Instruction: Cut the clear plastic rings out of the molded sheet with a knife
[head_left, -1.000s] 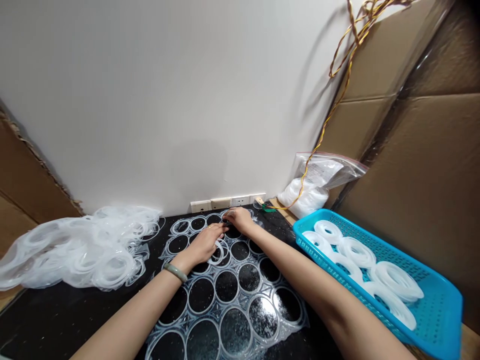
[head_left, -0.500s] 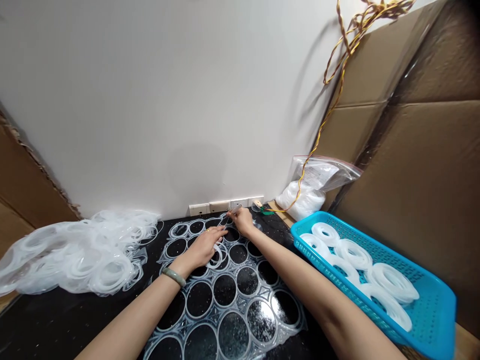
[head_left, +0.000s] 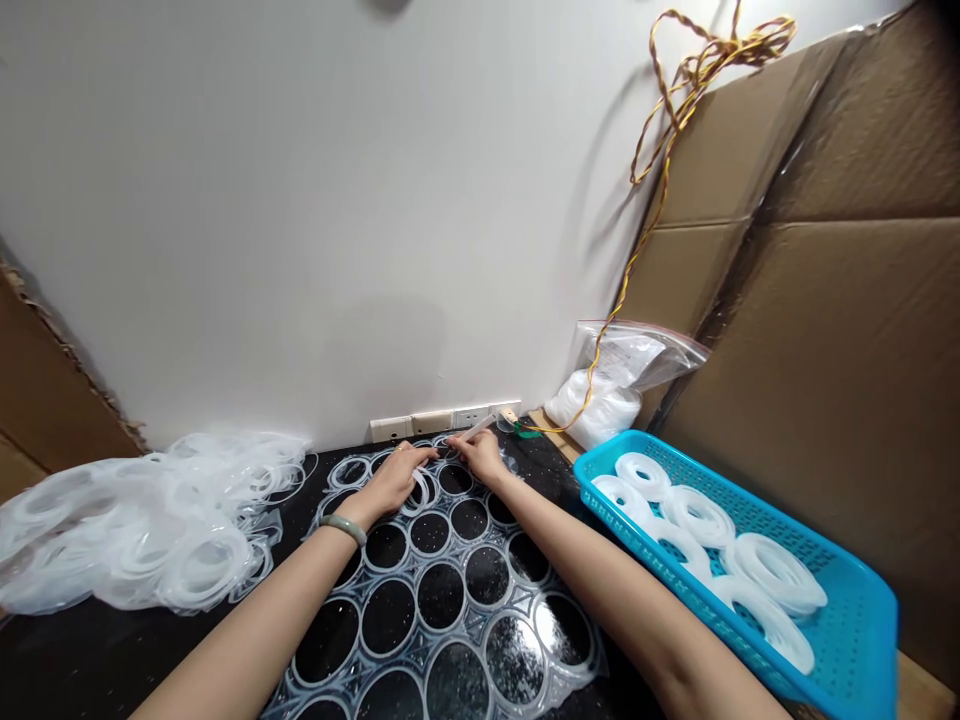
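A translucent sheet with rows of round cut-outs (head_left: pixel 418 637) lies on the black tabletop. My left hand (head_left: pixel 396 482), a bangle on its wrist, is over the sheet's far part with fingers bent and fingertips close to the far rows. White rings (head_left: pixel 424 488) hang at its palm side, seemingly held by the curled fingers. My right hand (head_left: pixel 480 455) is closed on a thin, pale translucent stick-like tool (head_left: pixel 478 428), which slants up toward the wall. Its fingertips are down at the sheet's far edge, close to the left fingertips. What they touch there is too small to make out.
At the left lies a heap of white ring scraps and film (head_left: pixel 150 530). A blue basket (head_left: pixel 847 610) with bundles of white rings (head_left: pixel 776 575) stands at the right. Wall sockets (head_left: pixel 431 422), a twisted yellow-brown cable (head_left: pixel 634 260), a plastic bag (head_left: pixel 600 400) and cardboard (head_left: pixel 847 330) border the table.
My left hand has moved to the far left over the sheet, carrying the white rings with it. The right hand stays at the far edge. The whole view has shifted slightly.
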